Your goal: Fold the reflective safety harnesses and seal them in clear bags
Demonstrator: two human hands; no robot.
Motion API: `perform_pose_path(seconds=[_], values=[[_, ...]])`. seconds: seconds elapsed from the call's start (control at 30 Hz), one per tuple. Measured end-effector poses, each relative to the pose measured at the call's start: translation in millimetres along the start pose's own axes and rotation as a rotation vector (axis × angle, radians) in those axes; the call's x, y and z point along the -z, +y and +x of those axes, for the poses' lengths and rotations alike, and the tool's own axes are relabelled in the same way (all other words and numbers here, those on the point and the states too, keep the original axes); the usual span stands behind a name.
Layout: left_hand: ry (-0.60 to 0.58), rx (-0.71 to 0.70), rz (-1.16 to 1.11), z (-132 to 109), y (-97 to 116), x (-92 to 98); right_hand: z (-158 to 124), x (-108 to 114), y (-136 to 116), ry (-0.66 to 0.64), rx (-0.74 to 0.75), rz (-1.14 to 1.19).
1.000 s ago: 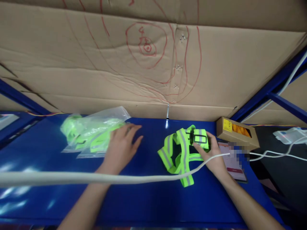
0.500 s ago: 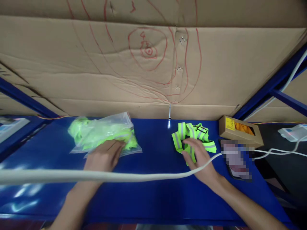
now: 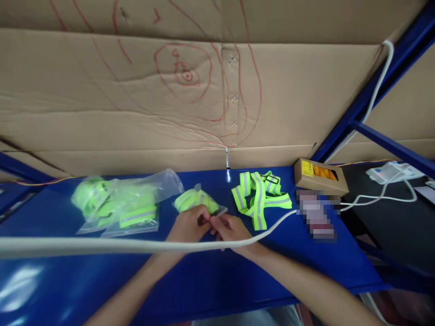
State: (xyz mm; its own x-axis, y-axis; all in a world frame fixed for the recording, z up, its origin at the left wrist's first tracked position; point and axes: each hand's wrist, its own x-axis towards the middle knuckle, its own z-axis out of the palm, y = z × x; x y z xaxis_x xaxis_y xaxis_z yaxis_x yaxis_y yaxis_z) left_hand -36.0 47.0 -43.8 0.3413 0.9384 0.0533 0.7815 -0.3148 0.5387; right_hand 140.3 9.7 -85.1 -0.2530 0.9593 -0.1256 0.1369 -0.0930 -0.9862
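Note:
Both my hands meet at the middle of the blue table (image 3: 50, 290). My left hand (image 3: 188, 224) and my right hand (image 3: 230, 229) pinch the near edge of a small clear bag with a neon yellow reflective strap inside (image 3: 196, 201). A loose neon yellow reflective strap harness (image 3: 258, 198) lies just right of the bag, untouched. To the left lies a pile of clear bags holding more neon straps (image 3: 115, 204).
A thick white cable (image 3: 102, 245) runs across the front over my wrists. A small cardboard box (image 3: 319, 176) and a phone (image 3: 314, 213) lie at the right. A cardboard wall with red scribbles (image 3: 204, 90) stands behind. Blue shelf posts (image 3: 367, 99) rise at the right.
My left hand drew one bagged strap out of the pile to the centre. My right hand left the loose harness and joined it on the bag's edge. The view shifted to the right.

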Motion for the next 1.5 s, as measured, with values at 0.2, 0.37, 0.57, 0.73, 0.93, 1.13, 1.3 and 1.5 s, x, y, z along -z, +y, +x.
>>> perform_pose_path(seconds=[0.2,0.37,0.57,0.73,0.93,1.13,1.3,1.5], values=[[-0.051,0.021,-0.249,9,19,-13.8,6,16,6,0.116,0.021,0.164],[0.072,-0.070,-0.216,-7,16,-12.5,4,18,3,0.133,0.097,0.211],[-0.037,-0.076,-0.288,-7,13,-1.8,1,14,4,0.146,0.161,0.165],[-0.088,0.038,-0.341,-7,10,-0.1,-3,15,-4,0.141,0.230,0.044],[-0.073,0.097,-0.583,-3,9,-3.6,-6,24,-10,0.109,0.293,-0.093],[0.025,-0.003,-0.295,-7,14,9.6,-11,15,-12,0.067,0.249,-0.020],[-0.079,-0.117,-0.243,-12,17,12.6,-13,18,-16,0.048,0.268,-0.074],[-0.287,-0.013,-0.575,-3,6,16.1,-18,29,-23,-0.021,0.574,-0.450]])
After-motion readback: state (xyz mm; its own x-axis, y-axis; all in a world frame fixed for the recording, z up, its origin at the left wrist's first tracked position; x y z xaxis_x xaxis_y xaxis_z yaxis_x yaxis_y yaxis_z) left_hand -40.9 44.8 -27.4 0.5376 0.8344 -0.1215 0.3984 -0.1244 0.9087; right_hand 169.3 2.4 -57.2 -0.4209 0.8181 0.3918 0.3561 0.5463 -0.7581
